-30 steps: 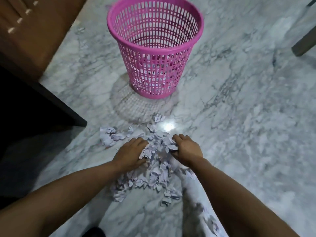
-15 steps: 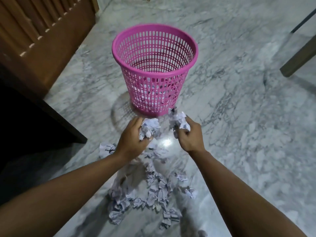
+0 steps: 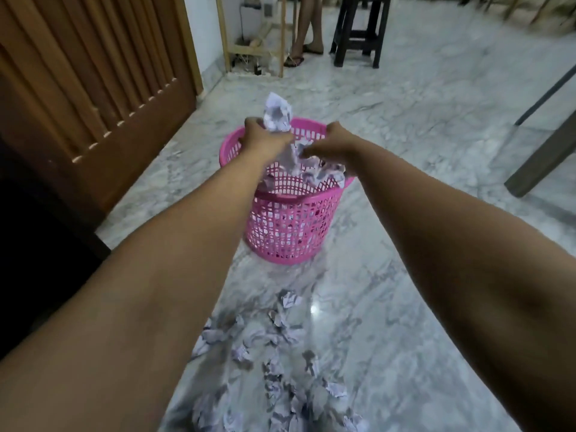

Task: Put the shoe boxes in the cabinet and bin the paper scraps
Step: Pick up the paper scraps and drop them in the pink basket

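- Head view: both my hands are over the bin [image 3: 290, 219], which stands on the marble floor [image 3: 420, 126].
- My left hand [image 3: 265, 140] grips a crumpled wad [image 3: 277, 115] that sticks up above the fingers, over the bin's mouth.
- My right hand [image 3: 330, 145] hangs fingers-down over the rim; whether it pinches paper or has let go, I cannot tell. Scraps [image 3: 324, 174] sit just under it, inside the bin.
- Done, I judge: some paper is in the bin.
- Left: the pile [image 3: 274, 369] on the floor near me, well short of the bin.
- No shoe boxes in sight; the wooden door [image 3: 93, 73] at left may be the cabinet, and that part I cannot judge.
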Demonstrator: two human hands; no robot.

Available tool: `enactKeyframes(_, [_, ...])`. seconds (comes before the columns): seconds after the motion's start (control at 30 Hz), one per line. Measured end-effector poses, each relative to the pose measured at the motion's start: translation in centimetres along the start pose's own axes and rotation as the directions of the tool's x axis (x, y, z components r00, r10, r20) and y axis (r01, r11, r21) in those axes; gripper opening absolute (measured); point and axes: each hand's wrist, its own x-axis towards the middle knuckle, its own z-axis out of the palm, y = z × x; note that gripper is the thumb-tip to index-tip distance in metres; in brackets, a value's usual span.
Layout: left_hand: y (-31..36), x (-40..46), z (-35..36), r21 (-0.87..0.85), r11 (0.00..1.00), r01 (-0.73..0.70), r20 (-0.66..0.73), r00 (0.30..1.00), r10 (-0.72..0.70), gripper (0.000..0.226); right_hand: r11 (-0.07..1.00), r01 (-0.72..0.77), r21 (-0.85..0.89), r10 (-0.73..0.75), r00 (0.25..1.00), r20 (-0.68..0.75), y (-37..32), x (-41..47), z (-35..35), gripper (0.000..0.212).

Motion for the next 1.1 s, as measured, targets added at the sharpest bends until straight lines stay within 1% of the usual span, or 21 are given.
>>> enactKeyframes(0.03, [0.1,0.5,0.1,0.028,0.997,0.072,0.077,0.994,-0.074,0.098,0.989,-0.066,0.136,0.06,0.997,0.047,-0.1,0.1,-0.2,0.099])
enactKeyframes(0.07, [0.0,0.8,0.2,0.059,0.994,0.097,0.125,0.987,-0.103,0.11,0.966,-0.086,0.243,0.073,0.995,0.062,-0.1,0.0,-0.4,0.101])
enactKeyframes(0.1, [-0.1,1.2,0.3,0.086,0.992,0.087,0.15,0.984,-0.099,0.114,0.948,-0.066,0.31,0.054,0.998,0.045,0.0,0.0,-0.7,0.095])
enactKeyframes(0.13, [-0.2,1.4,0.3,0.096,0.994,0.057,0.16,0.985,-0.072,0.11,0.937,-0.01,0.35,0.01,1.0,0.002,0.4,-0.1,-0.9,0.084])
enactKeyframes(0.17, [-0.6,1.4,0.4,0.091,0.996,0.008,0.155,0.988,-0.023,0.1,0.926,0.066,0.371,-0.043,0.997,-0.069,1.0,-0.4,-1.0,0.071])
enactKeyframes(0.23, [-1.3,0.2,0.1,0.104,0.984,-0.141,0.066,0.989,0.135,0.068,0.882,0.225,0.413,-0.122,0.958,-0.26,2.8,-1.1,-0.9,0.047])
enactKeyframes(0.3, [-2.9,-1.5,-0.4,0.117,0.943,-0.311,-0.05,0.947,0.318,0.039,0.843,0.302,0.445,-0.097,0.899,-0.426,5.6,-1.9,-0.6,0.029])
enactKeyframes(0.37, [-5.5,-3.8,-1.3,0.113,0.873,-0.474,-0.083,0.871,0.483,0.019,0.855,0.311,0.415,-0.042,0.84,-0.542,9.7,-2.6,0.1,0.017])
enactKeyframes(0.47, [-10.9,-8.1,-2.5,0.132,0.74,-0.66,0.037,0.749,0.661,0.009,0.916,0.2,0.348,0.037,0.821,-0.57,15.8,-4.4,2.5,0.017])
enactKeyframes(0.53, [-15.4,-10.5,-2.9,0.153,0.707,-0.691,0.16,0.723,0.672,0.01,0.956,0.097,0.276,0.061,0.856,-0.513,19.4,-6.1,4.6,0.017])
enactKeyframes(0.6, [-20.2,-11.7,-3.5,0.28,0.652,-0.704,0.344,0.708,0.617,0.014,0.988,0.026,0.152,0.038,0.915,-0.402,22.5,-7.7,7.1,0.02])
enactKeyframes(0.67, [-25.0,-11.9,-4.6,0.447,0.559,-0.699,0.534,0.709,0.46,0.04,1.0,0.003,-0.024,-0.009,0.969,-0.245,25.0,-9.3,9.8,0.019])
enactKeyframes(0.7, [-27.3,-12.1,-5.4,0.529,0.539,-0.656,0.579,0.743,0.335,0.059,0.994,0.03,-0.103,-0.045,0.988,-0.151,26.0,-9.9,11.2,0.019])
enactKeyframes(0.77, [-31.3,-12.5,-7.2,0.683,0.539,-0.493,0.556,0.829,0.053,0.105,0.961,0.107,-0.255,-0.101,0.994,0.035,27.4,-11.0,13.9,0.027])
enactKeyframes(0.8, [-33.2,-12.8,-8.1,0.733,0.54,-0.413,0.526,0.848,-0.064,0.123,0.932,0.144,-0.332,-0.116,0.988,0.103,27.6,-11.4,15.1,0.038])
enactKeyframes(0.87, [-36.1,-13.4,-9.8,0.775,0.544,-0.323,0.495,0.844,-0.204,0.141,0.879,0.211,-0.428,-0.138,0.971,0.195,27.6,-12.1,17.6,0.07])
enactKeyframes(0.93, [-37.8,-14.1,-10.3,0.756,0.584,-0.296,0.51,0.825,-0.243,0.148,0.837,0.259,-0.481,-0.136,0.951,0.276,27.0,-12.4,20.0,0.11])
enactKeyframes(0.97, [-38.3,-14.5,-10.2,0.729,0.617,-0.296,0.525,0.82,-0.227,0.149,0.823,0.279,-0.494,-0.121,0.937,0.327,26.7,-12.5,21.1,0.126])
enactKeyframes(1.0, [-38.6,-14.8,-9.7,0.701,0.646,-0.302,0.535,0.821,-0.196,0.149,0.808,0.301,-0.507,-0.106,0.92,0.377,26.5,-12.6,22.3,0.136])
enactKeyframes(1.07, [-38.9,-15.6,-7.9,0.661,0.666,-0.347,0.552,0.825,-0.118,0.142,0.763,0.363,-0.534,-0.087,0.878,0.472,26.3,-12.8,24.7,0.138])
enactKeyframes(1.1, [-39.1,-16.1,-6.8,0.653,0.651,-0.388,0.564,0.822,-0.076,0.134,0.737,0.387,-0.554,-0.076,0.863,0.5,26.4,-13.0,25.9,0.131])
